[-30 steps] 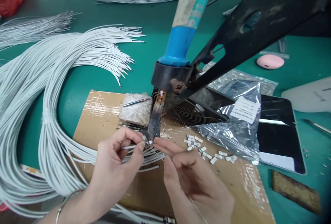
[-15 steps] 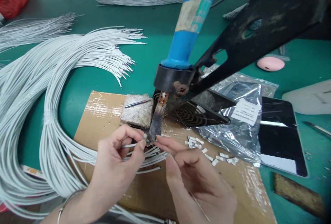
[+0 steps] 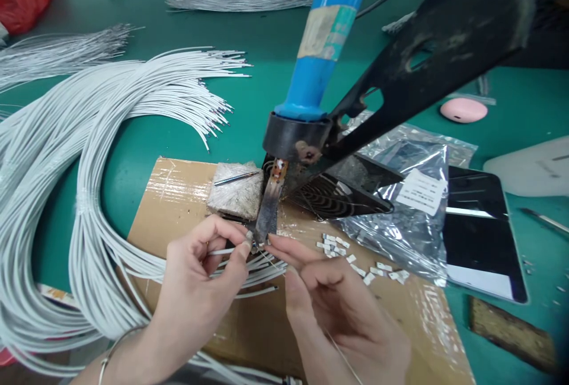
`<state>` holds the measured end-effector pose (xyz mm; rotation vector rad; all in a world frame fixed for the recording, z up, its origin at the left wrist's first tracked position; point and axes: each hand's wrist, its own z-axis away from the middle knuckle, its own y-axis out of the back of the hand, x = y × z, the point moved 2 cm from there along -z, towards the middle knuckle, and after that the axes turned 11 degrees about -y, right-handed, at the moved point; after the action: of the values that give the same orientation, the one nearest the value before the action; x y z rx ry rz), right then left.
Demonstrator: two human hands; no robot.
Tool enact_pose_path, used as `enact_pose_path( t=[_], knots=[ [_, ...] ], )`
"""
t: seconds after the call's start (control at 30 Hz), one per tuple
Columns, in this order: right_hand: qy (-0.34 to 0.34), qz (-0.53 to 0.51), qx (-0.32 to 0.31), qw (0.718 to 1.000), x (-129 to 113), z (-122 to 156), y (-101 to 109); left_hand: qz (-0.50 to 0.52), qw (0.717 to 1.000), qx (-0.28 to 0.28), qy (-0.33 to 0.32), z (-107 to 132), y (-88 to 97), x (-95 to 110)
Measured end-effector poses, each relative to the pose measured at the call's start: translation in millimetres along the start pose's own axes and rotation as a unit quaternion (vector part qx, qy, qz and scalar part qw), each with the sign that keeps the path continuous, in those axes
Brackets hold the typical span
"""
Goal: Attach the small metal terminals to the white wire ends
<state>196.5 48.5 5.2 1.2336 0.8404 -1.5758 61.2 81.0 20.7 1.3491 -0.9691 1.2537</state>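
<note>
A blue-handled soldering iron (image 3: 306, 82) hangs in a black stand (image 3: 427, 70), its flat tip (image 3: 268, 210) pointing down between my hands. Just left of the tip, my left hand (image 3: 207, 278) pinches the end of a white cable (image 3: 221, 251). My right hand (image 3: 342, 308) is closed around a thin strand of solder wire (image 3: 272, 259), which runs from near the iron's tip back through the palm. Its index fingertip is close beside the tip. What exactly meets at the tip is too small to make out. Several cable ends (image 3: 262, 294) lie beneath my hands on the cardboard.
A large bundle of white cables (image 3: 89, 195) curves along the left. A fibrous pad (image 3: 235, 195) with a thin metal rod is behind my left hand. Small white pieces (image 3: 333, 245) are scattered at right, before a clear plastic bag (image 3: 404, 207) and a dark tablet (image 3: 482, 231).
The iron and its stand appear slightly farther left. My hands keep nearly the same pose at the tip, with the solder strand shifted a little.
</note>
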Motion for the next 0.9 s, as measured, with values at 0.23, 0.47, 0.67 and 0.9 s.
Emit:
enact_pose_path(
  t=[0.23, 0.47, 0.67, 0.9],
  knots=[
    [0.004, -0.018, -0.007, 1.000, 1.7, -1.0, -0.3, -0.008, 1.000, -0.002, 0.005, -2.6, 0.5, 3.6],
    [-0.017, -0.029, -0.006, 0.999, 0.9, -0.3, -0.5, 0.003, 1.000, -0.001, 0.003, 1.2, 1.5, -0.7],
    [-0.017, -0.023, -0.001, 1.000, 0.4, 0.2, -0.9, -0.004, 1.000, 0.001, -0.002, -1.1, -0.1, -0.4],
    [-0.021, -0.035, -0.003, 0.999, -2.0, 1.2, -2.2, -0.003, 1.000, -0.007, 0.018, -2.8, 0.1, 4.8]
  ],
)
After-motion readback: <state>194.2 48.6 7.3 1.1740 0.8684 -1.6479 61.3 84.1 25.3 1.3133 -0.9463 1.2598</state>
